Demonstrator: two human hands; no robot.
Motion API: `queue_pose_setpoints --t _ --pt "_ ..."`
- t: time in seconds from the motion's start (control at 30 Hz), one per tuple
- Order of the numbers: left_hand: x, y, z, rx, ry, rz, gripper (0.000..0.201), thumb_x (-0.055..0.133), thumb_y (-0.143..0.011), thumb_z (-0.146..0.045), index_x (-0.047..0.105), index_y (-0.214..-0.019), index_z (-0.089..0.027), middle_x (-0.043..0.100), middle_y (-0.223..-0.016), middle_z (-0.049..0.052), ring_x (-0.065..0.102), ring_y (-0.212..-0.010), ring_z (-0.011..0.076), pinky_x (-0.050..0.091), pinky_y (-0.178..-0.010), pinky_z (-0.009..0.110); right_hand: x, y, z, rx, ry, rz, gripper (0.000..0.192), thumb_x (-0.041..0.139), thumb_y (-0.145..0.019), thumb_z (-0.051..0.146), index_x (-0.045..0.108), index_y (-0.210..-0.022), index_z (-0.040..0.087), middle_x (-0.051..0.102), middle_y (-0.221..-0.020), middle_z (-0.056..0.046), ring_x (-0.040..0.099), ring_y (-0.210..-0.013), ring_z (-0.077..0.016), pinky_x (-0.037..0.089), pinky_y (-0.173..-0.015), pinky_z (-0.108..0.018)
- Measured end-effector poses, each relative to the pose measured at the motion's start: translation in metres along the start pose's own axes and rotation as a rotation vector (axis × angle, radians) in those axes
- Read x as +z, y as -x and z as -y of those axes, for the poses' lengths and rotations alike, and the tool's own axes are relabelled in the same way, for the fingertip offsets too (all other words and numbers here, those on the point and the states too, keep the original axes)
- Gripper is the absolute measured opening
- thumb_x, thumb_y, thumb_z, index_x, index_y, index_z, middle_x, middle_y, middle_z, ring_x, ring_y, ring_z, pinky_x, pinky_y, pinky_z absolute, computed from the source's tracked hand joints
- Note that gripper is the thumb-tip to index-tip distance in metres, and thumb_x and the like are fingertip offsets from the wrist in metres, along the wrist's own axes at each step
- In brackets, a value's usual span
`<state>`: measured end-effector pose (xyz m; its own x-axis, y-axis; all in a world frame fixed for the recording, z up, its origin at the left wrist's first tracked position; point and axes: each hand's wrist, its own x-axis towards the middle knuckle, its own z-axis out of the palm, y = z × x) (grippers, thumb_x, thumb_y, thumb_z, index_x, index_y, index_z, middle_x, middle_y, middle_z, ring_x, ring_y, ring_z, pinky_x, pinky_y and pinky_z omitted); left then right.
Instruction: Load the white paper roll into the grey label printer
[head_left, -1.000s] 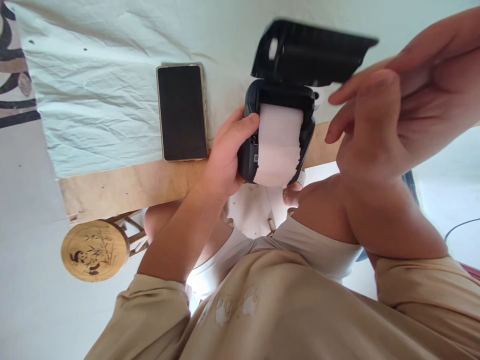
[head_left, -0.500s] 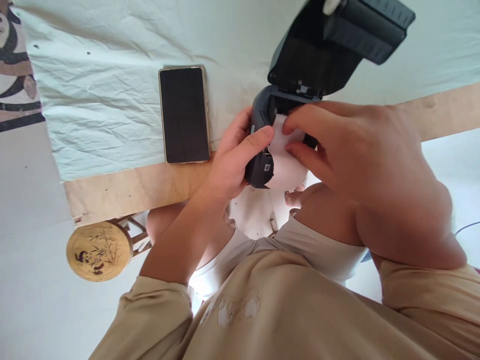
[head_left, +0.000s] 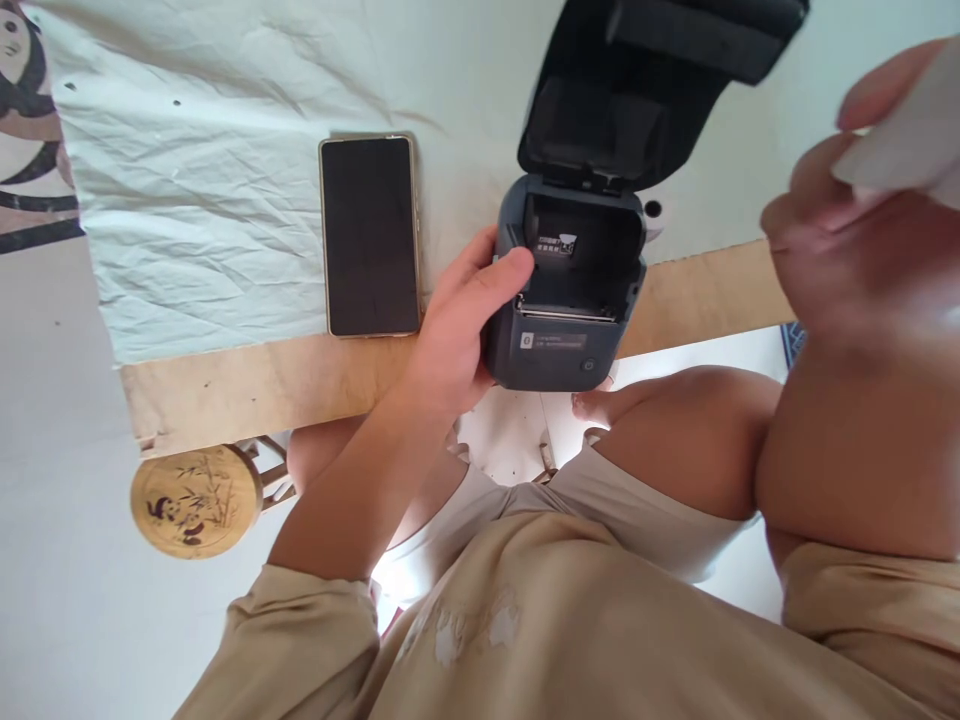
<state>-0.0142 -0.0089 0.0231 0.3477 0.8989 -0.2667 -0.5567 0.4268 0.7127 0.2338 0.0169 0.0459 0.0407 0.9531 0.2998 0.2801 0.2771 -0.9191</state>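
Observation:
My left hand [head_left: 469, 325] is closed around the left side of a dark label printer [head_left: 555, 350], its thumb over the rim. The printer's lid [head_left: 585, 120] stands raised, and the roll compartment [head_left: 589, 240] shows bare, with a small printed sticker inside. At the upper right, my right hand [head_left: 840, 230] is raised away from the printer, blurred, with its fingers closed on white paper [head_left: 907, 140]. The far part of that paper runs out of the picture.
A phone [head_left: 371, 235] with a dark screen lies left of the printer on the pale cloth [head_left: 202, 210]. Behind the printer's right side a white object [head_left: 654, 215] with a dark round hole peeks out. The wooden table edge [head_left: 255, 385] faces me; a round stool [head_left: 196, 500] stands below left.
My right hand has come out of the printer and swung up to the right, taking the white paper with it. The compartment now shows. My left hand still holds the printer.

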Motion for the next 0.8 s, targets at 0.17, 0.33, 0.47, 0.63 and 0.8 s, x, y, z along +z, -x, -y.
queue_pose_setpoints --t 0.17,0.33,0.47,0.63,0.8 --pt "-0.001 -0.005 -0.003 0.006 0.047 -0.044 0.022 0.053 -0.084 -0.039 0.062 -0.085 -0.018 0.062 -0.066 -0.002 0.070 -0.067 0.0155 0.051 -0.051 0.022 0.011 -0.015 -0.029 -0.171 0.242 -0.106 0.017 0.068 -0.066 0.024 0.063 -0.082 0.022 0.049 -0.069 -0.001 0.049 -0.059 -0.0103 0.036 -0.058 -0.029" --pt "-0.001 -0.007 -0.003 0.004 0.064 -0.043 0.027 0.054 -0.084 -0.039 0.064 -0.088 -0.015 0.065 -0.069 0.000 0.072 -0.073 0.0193 0.043 -0.040 0.018 0.014 -0.007 -0.024 -0.226 0.644 -0.038 0.024 0.066 -0.071 0.023 0.061 -0.094 0.019 0.058 -0.089 -0.006 0.054 -0.078 -0.0135 0.041 -0.072 -0.031" --pt "0.000 -0.006 -0.003 0.034 0.076 -0.038 0.025 0.051 -0.086 -0.036 0.065 -0.087 -0.015 0.067 -0.071 0.000 0.073 -0.079 0.0195 0.054 -0.052 0.023 0.009 -0.010 -0.030 -0.086 0.698 0.016 0.038 0.069 -0.069 0.022 0.057 -0.105 0.021 0.060 -0.103 -0.005 0.057 -0.092 -0.0143 0.046 -0.075 -0.029" --pt "0.000 -0.005 -0.004 0.035 0.062 -0.061 0.025 0.048 -0.087 -0.033 0.065 -0.085 -0.015 0.067 -0.070 -0.001 0.072 -0.086 0.0191 0.058 -0.063 0.026 0.007 -0.009 -0.028 -0.088 0.724 0.031 0.060 0.070 -0.067 0.020 0.047 -0.122 0.025 0.059 -0.111 -0.004 0.057 -0.101 -0.0175 0.044 -0.085 -0.037" --pt "-0.002 -0.003 -0.003 0.017 0.095 -0.026 0.028 0.051 -0.086 -0.036 0.067 -0.091 -0.014 0.069 -0.071 0.000 0.072 -0.081 0.0177 0.054 -0.054 0.021 0.019 0.010 -0.008 -0.461 0.543 -0.095 0.048 0.058 -0.073 0.028 0.054 -0.120 0.029 0.056 -0.109 -0.002 0.058 -0.095 -0.0160 0.041 -0.070 -0.032"
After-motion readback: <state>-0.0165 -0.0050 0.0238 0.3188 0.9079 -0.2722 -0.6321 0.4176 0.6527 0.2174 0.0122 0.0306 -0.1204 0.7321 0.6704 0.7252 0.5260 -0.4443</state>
